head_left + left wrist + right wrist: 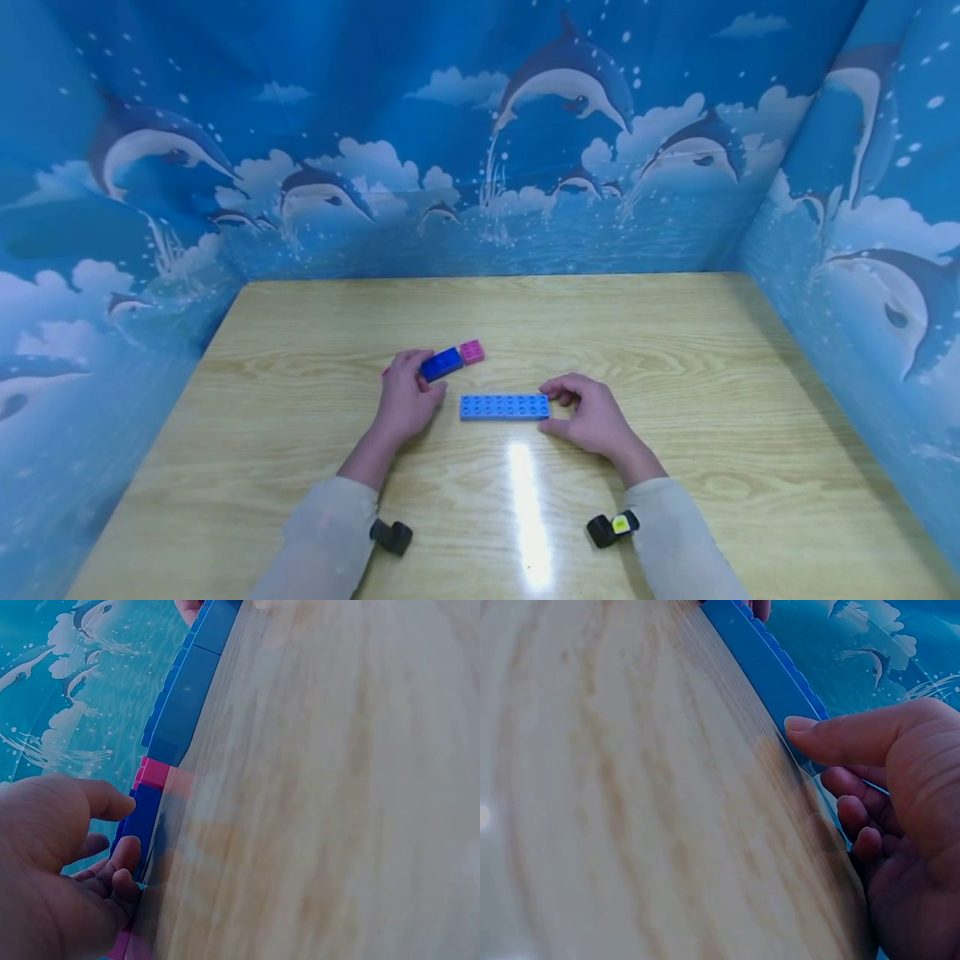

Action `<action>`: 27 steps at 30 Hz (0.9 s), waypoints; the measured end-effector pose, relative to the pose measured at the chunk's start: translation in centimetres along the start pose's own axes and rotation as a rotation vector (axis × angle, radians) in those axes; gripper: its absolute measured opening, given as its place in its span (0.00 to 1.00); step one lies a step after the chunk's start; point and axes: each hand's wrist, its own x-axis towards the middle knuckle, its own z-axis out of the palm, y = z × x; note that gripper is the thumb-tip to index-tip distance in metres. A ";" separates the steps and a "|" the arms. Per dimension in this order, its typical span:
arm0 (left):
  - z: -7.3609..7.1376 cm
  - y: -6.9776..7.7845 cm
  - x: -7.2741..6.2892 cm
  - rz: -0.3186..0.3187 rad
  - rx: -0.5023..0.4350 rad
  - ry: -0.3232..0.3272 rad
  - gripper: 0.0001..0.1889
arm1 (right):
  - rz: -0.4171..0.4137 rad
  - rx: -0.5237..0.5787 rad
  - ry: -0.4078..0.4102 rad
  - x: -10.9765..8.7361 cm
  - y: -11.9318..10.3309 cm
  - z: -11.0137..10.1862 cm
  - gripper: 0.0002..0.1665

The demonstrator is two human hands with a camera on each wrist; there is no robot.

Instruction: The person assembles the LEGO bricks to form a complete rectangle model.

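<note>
My left hand (405, 400) holds the left part of a dark blue toy brick (442, 364), thumb on the near side and fingers on the far side. A small pink brick (472, 352) sits at the right end of the dark blue one, and a bit of pink shows beyond the hand on the left. Closer to me lies a long light blue brick row (504, 407), with a seam between two pieces in the left wrist view. Its right end is between the thumb and fingers of my right hand (592, 414); the thumb touches the front face in the right wrist view.
The bricks lie on a wood-patterned table (660, 333). A blue curtain (450, 108) printed with dolphins rises behind its far edge and along both sides. A bright light reflection streaks the tabletop in front of the light blue bricks.
</note>
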 end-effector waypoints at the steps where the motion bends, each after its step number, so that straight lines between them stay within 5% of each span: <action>1: 0.0 0.0 0.1 -0.002 0.006 0.000 0.32 | 0.001 0.000 0.000 0.0 0.0 0.0 0.27; 14: 0.1 0.1 0.6 -0.053 0.109 0.029 0.26 | 0.011 -0.013 0.000 0.0 0.1 0.1 0.26; 27: 0.1 0.2 0.7 -0.106 0.103 0.032 0.24 | 0.035 -0.031 0.007 0.1 0.0 0.2 0.24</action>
